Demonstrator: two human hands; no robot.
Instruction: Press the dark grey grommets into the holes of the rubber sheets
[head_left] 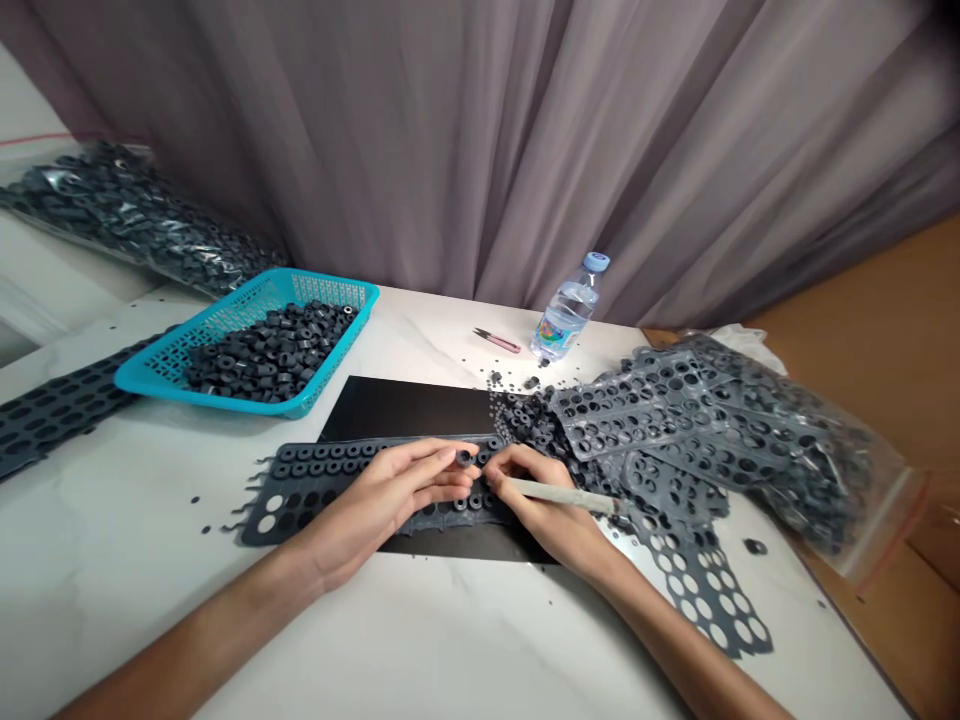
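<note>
A dark grey rubber sheet (pixel 315 478) with rows of moulded rings lies flat on a black mat (pixel 409 408) in front of me. My left hand (pixel 390 495) rests on the sheet and pinches a small black ring (pixel 464 458) between thumb and fingertip. My right hand (pixel 544 500) is closed on a pale stick tool (pixel 566 494), its tip at the sheet beside the ring. Both hands meet over the sheet's right end.
A turquoise basket (pixel 334 355) with several loose black rings stands at back left. Emptied punched sheets (pixel 675 420) pile up at right, partly in a clear bag (pixel 862 480). A water bottle (pixel 568 312) and small snips (pixel 496 341) lie behind. More sheets (pixel 45 410) sit far left.
</note>
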